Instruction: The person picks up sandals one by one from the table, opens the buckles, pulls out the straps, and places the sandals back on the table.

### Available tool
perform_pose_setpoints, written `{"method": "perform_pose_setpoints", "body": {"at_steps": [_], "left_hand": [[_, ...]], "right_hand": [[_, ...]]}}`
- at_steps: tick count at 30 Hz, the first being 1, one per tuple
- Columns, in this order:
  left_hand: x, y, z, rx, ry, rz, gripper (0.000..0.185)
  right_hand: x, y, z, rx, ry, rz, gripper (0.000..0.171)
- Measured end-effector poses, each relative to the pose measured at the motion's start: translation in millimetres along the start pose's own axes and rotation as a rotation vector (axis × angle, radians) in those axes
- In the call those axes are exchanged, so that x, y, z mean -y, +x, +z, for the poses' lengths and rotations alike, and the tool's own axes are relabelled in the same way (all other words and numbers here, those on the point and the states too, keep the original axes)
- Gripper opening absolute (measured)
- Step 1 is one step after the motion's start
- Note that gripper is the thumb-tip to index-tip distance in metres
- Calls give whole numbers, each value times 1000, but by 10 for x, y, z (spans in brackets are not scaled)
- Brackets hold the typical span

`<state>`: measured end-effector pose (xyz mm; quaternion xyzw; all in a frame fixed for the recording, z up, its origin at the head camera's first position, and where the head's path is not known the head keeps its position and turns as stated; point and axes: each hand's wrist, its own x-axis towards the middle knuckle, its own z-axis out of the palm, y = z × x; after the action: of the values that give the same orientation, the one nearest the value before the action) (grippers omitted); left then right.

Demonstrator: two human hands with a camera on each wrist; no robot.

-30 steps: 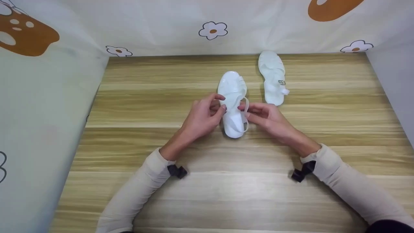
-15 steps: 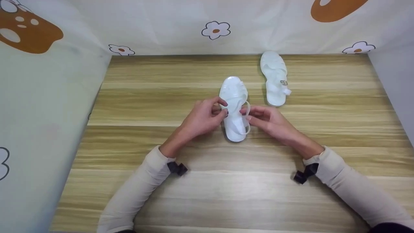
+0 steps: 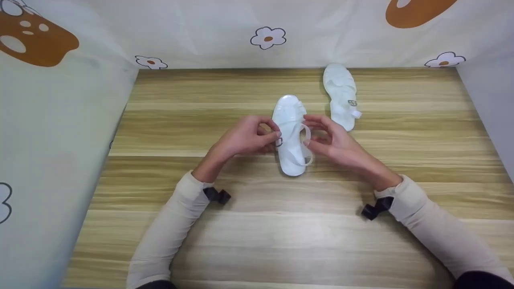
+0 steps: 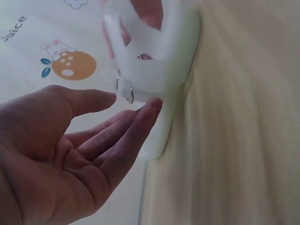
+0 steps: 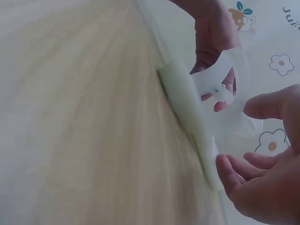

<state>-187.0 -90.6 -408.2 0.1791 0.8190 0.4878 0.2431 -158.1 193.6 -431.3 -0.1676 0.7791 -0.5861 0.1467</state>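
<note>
Fingers parted: left hand (image 3: 245, 137) at nearer sandal's (image 3: 290, 146) nine o'clock, right hand (image 3: 338, 143) at three; strap (image 3: 309, 131) adjustment seems underway, next needing a pinch.

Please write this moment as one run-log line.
left hand: by buckle of near sandal; right hand: by sandal's other side; finger contact: unclear; far sandal: apart, untouched

White strappy plastic sandal (image 3: 290, 134) on wood-grain tabletop (image 3: 281, 228), left hand (image 3: 251, 136) at its left, right hand (image 3: 337, 142) at its right, second white plastic sandal (image 3: 341, 98) behind and rightward, cream flower-printed sheet (image 3: 213, 32) behind both.
</note>
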Motion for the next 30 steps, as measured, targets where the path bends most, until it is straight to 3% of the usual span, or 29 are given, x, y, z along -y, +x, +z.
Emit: {"method": "perform_pose_setpoints", "body": {"at_steps": [5,11,16,24,30], "left_hand": [[41,63,-74,82,-37,19,17],[152,92,-115,142,-56,65,18],[230,74,-186,161,-121,54,19],[272,92,-187,179,-121,146,35],[222,97,-149,137,-15,225,32]], "right_hand": [[140,88,97,-23,-152,-152,51],[182,202,269,58,-388,-270,41],[139,216,288,101,-459,-248,31],[121,215,258,103,-451,-204,27],[107,228,270,59,-477,-152,19]]}}
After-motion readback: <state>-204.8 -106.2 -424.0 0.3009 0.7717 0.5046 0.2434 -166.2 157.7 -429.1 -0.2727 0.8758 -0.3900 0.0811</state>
